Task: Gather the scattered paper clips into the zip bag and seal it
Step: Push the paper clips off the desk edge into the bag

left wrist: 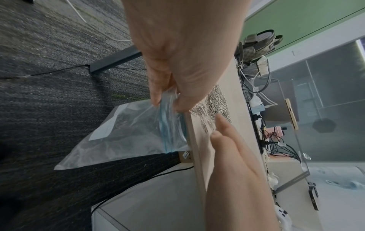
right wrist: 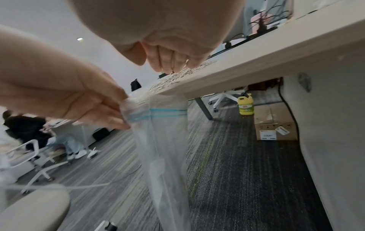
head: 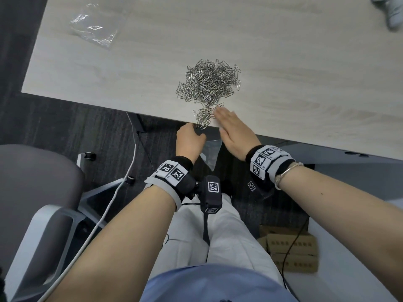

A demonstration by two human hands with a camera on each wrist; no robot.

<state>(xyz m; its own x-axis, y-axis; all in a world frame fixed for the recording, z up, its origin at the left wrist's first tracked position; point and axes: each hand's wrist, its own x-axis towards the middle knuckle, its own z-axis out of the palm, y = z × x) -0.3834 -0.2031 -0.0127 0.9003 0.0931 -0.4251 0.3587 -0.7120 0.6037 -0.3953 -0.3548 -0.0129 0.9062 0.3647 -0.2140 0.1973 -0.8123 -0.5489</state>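
Note:
A big heap of silver paper clips (head: 209, 83) lies on the pale wooden table (head: 305, 83). A smaller cluster of clips (head: 204, 118) sits right at the table's front edge. My left hand (head: 192, 132) pinches the blue-striped rim of the clear zip bag (left wrist: 128, 132) just under that edge, and the bag (right wrist: 164, 140) hangs down with its mouth against the table. My right hand (head: 220, 115) lies flat on the table with straight fingers, its fingertips (right wrist: 168, 68) touching the small cluster. The bag's inside looks empty of clips.
A second crumpled clear plastic bag (head: 93, 27) lies at the table's far left. A grey chair (head: 32, 192) stands at my left, with a white cable (head: 122, 192) on the carpet. Cardboard boxes (head: 292, 251) sit on the floor at my right.

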